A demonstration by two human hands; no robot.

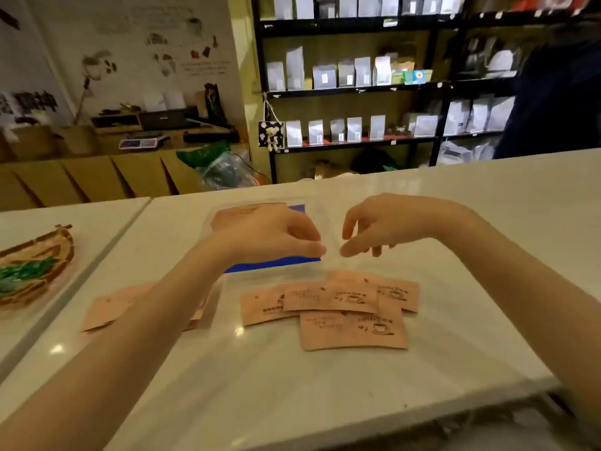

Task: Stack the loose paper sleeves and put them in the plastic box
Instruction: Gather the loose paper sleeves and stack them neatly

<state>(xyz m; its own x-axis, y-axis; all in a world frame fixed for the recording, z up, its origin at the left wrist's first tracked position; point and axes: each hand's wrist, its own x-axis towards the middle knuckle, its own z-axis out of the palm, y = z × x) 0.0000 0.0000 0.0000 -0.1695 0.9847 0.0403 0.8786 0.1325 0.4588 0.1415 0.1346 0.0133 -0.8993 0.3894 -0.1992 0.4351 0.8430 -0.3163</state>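
Several pink paper sleeves (344,307) printed with a coffee cup lie overlapping on the white counter in front of me. More pink sleeves (104,309) lie at the left, partly under my left forearm. A clear plastic box (322,219) with a blue base stands behind them, with a pink sleeve (247,211) inside at its far left. My left hand (273,236) hovers over the box with fingers curled and pinched; whether it holds anything is hidden. My right hand (383,222) hovers at the box's right edge, fingers apart and empty.
A woven basket (35,265) with green items sits on the adjoining counter at the left. A gap runs between the two counters. Black shelves (354,89) with white pouches stand behind the counter. A person in dark clothes (559,92) is at the far right.
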